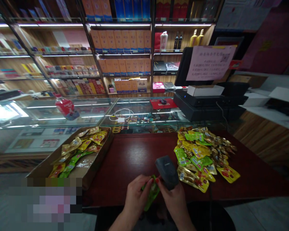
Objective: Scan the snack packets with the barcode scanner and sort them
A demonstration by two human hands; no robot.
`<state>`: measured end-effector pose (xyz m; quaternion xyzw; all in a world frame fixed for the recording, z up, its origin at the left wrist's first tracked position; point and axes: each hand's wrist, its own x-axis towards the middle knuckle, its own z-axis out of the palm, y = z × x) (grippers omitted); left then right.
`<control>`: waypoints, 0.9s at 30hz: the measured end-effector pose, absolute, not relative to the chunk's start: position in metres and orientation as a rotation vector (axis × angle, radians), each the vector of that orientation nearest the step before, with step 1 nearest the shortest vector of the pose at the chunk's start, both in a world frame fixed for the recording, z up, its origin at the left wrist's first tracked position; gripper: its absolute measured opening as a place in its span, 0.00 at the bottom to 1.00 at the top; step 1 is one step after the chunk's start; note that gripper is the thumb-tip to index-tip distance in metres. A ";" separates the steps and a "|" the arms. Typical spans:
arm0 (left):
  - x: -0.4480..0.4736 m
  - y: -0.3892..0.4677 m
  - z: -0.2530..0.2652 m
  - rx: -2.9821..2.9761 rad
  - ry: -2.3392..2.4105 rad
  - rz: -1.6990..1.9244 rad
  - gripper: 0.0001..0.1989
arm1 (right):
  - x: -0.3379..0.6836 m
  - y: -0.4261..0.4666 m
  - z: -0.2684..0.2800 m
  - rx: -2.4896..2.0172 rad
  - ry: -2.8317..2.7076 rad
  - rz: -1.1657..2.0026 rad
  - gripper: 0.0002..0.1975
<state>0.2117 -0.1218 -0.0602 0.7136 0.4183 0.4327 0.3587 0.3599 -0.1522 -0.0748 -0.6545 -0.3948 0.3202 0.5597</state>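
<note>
At the near edge of the dark red table, my left hand [137,192] is closed on a green snack packet [152,196]. A dark grey barcode scanner [167,171] is in my right hand [174,199], its head tilted up and away from me. The thumb and finger of that same hand touch the packet's upper end. To the right of the scanner lies a heap of yellow, green and gold snack packets [199,150]. An open cardboard box [96,168] on the left holds more packets of the same look.
Behind the table runs a glass display counter [139,103] with a white charging cable [121,119] and a red bottle-shaped item [66,107] on it. A monitor with a paper sign [210,62] stands at the right. Lit shelves of boxed goods [120,40] line the wall.
</note>
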 end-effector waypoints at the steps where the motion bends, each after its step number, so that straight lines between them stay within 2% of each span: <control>1: 0.212 -0.124 -0.059 1.825 1.071 1.130 0.13 | 0.360 -0.150 -0.079 -1.542 -0.893 0.775 0.19; 7: 0.216 -0.129 -0.054 1.748 1.126 1.197 0.12 | 0.366 -0.154 -0.093 -1.496 -0.702 0.950 0.25; 17: 0.219 -0.127 -0.052 1.644 1.167 1.167 0.15 | 0.361 -0.159 -0.069 -1.358 -0.548 1.089 0.19; 23: 0.221 -0.140 -0.069 1.151 1.164 1.180 0.21 | 0.341 -0.158 -0.070 -1.100 -0.187 1.372 0.31; 27: 0.220 -0.136 -0.069 0.836 1.019 0.990 0.22 | 0.342 -0.151 -0.077 -1.237 -0.375 1.228 0.27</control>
